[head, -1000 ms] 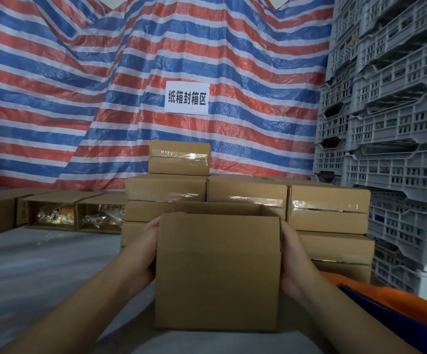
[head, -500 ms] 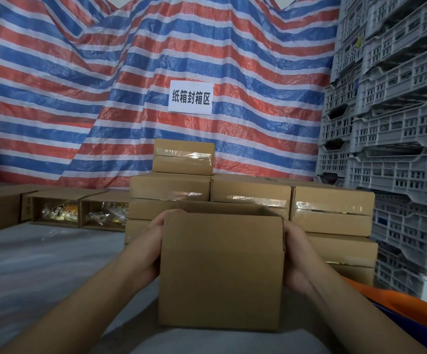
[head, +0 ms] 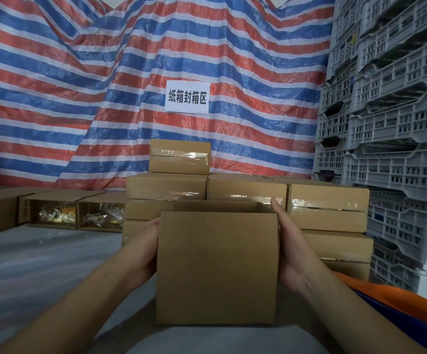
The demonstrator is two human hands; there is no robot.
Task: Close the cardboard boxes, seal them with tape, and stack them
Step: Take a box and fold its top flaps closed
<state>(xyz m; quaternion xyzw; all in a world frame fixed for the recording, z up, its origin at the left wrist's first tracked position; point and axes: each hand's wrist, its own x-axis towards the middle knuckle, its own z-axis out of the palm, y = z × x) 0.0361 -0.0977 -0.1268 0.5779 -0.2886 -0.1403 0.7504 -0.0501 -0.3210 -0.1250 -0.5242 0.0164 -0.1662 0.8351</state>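
Observation:
I hold a plain cardboard box up in front of me, its top towards the far side. My left hand presses flat against the box's left side, fingers mostly hidden behind the edge. My right hand presses against the right side, with straight fingers reaching to the top corner. Behind it stands a stack of taped boxes with one small taped box on top.
Open boxes with packaged goods lie on their sides at the left on the grey floor. Grey plastic crates tower at the right. An orange and blue object sits at the lower right. A striped tarp with a white sign hangs behind.
The box has shifted slightly to the right and closer to the stack. My left fingers have slid off the top edge onto the side.

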